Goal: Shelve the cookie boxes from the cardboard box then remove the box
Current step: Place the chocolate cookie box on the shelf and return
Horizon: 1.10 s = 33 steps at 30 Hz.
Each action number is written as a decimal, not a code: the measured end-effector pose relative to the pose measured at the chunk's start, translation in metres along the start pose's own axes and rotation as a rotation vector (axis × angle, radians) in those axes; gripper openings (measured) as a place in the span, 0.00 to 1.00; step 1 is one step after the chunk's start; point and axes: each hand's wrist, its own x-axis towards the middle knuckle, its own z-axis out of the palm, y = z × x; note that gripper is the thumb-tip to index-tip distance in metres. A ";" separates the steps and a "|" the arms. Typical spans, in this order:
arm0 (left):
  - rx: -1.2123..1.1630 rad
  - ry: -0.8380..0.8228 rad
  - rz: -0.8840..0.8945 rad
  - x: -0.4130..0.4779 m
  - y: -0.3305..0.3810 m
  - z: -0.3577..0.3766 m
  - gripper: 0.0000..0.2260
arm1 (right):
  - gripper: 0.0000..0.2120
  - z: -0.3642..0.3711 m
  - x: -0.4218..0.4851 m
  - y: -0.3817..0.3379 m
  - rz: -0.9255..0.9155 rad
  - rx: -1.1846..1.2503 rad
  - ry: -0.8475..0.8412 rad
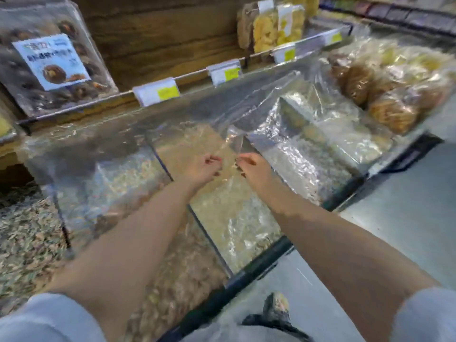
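- Near me, both hands meet over the middle clear bin (pixel 237 218): left hand (pixel 203 167) and right hand (pixel 254 169) each pinch thin clear plastic film (pixel 232 140), probably to pull it open.
- Cardboard box: can't see it anywhere.
- Far left shelf edge: a clear cookie box (pixel 53 58); its label is too blurry to read.

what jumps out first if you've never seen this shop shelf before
Two bare forearms reach in from the bottom, the left hand and right hand pinching a crinkled clear plastic sheet over the transparent bulk bins at centre. Top left, a clear plastic box of dark round cookies with a blue-and-white label stands on the wooden shelf; bagged golden pastries pile up at right.
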 end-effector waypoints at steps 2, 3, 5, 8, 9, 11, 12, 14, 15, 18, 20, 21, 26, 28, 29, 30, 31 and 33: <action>0.016 -0.098 0.030 -0.012 0.000 0.046 0.06 | 0.06 -0.036 -0.025 0.027 0.052 0.046 0.067; 0.031 -0.136 0.044 -0.020 0.001 0.068 0.07 | 0.06 -0.055 -0.036 0.039 0.083 0.090 0.108; 0.048 -0.199 0.075 -0.035 0.005 0.113 0.06 | 0.03 -0.092 -0.058 0.059 0.127 0.102 0.213; 0.064 -0.300 0.121 -0.055 0.014 0.181 0.06 | 0.07 -0.149 -0.093 0.090 0.244 0.181 0.314; 0.071 -0.345 0.134 -0.062 0.017 0.205 0.05 | 0.09 -0.168 -0.105 0.102 0.271 0.190 0.353; 0.117 -0.441 0.152 -0.078 0.023 0.252 0.05 | 0.09 -0.206 -0.132 0.128 0.318 0.184 0.425; 0.152 -0.490 0.157 -0.086 0.024 0.276 0.06 | 0.08 -0.225 -0.147 0.139 0.350 0.205 0.450; 0.214 -0.579 0.152 -0.105 0.028 0.324 0.06 | 0.09 -0.264 -0.178 0.165 0.421 0.265 0.495; 0.238 -0.615 0.144 -0.116 0.031 0.348 0.06 | 0.10 -0.283 -0.193 0.176 0.450 0.290 0.523; 0.304 -0.720 0.122 -0.143 0.039 0.419 0.06 | 0.10 -0.343 -0.238 0.210 0.521 0.355 0.609; 0.316 -0.787 0.115 -0.160 0.045 0.467 0.06 | 0.09 -0.382 -0.265 0.233 0.554 0.373 0.678; 0.329 -0.817 0.113 -0.170 0.049 0.490 0.06 | 0.08 -0.399 -0.279 0.244 0.568 0.380 0.719; 0.386 -0.975 0.124 -0.223 0.066 0.590 0.06 | 0.12 -0.469 -0.342 0.291 0.663 0.423 0.869; 0.420 -1.040 0.136 -0.240 0.071 0.627 0.06 | 0.12 -0.491 -0.361 0.307 0.704 0.456 0.925; 0.438 -1.071 0.143 -0.246 0.073 0.645 0.06 | 0.12 -0.501 -0.369 0.316 0.723 0.474 0.954; 0.463 -1.099 0.153 -0.252 0.076 0.663 0.06 | 0.12 -0.511 -0.376 0.324 0.741 0.491 0.980; 0.495 -1.126 0.166 -0.257 0.079 0.680 0.07 | 0.12 -0.520 -0.381 0.333 0.757 0.508 1.004; 0.549 -1.192 0.185 -0.264 0.085 0.715 0.08 | 0.11 -0.539 -0.389 0.349 0.784 0.550 1.050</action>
